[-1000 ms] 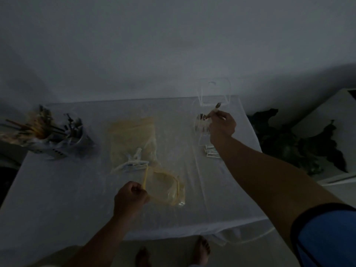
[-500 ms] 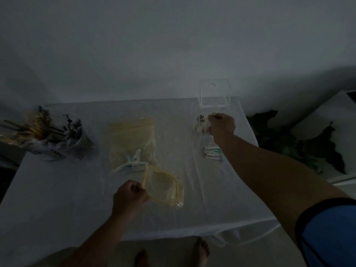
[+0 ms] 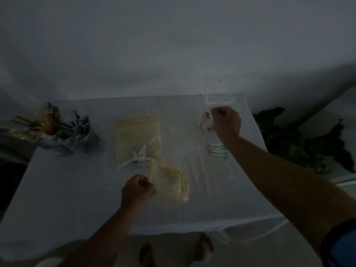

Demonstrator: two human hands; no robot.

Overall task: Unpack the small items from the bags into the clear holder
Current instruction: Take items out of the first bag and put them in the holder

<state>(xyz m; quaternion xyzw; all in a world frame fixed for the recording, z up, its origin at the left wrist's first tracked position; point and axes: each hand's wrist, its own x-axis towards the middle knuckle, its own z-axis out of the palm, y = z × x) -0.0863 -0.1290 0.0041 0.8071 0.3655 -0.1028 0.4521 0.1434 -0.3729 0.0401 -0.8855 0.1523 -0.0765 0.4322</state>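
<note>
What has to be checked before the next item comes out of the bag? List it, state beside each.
1. Left hand holds the open bag by its rim: ok.
2. Bag mouth is spread open: ok.
3. Right hand is free of an item: cannot tell, fingers curled.
4. Clear holder stands upright on the table: ok.
5. Room left in the holder: cannot tell, hand covers it.
6. Second bag lies within reach: ok.

- Right arm (image 3: 289,182): bare up to a short blue sleeve (image 3: 344,249) with a dark edge band.
- Left arm (image 3: 100,234): bare, no sleeve seen.
- Feet (image 3: 206,247): bare.
</note>
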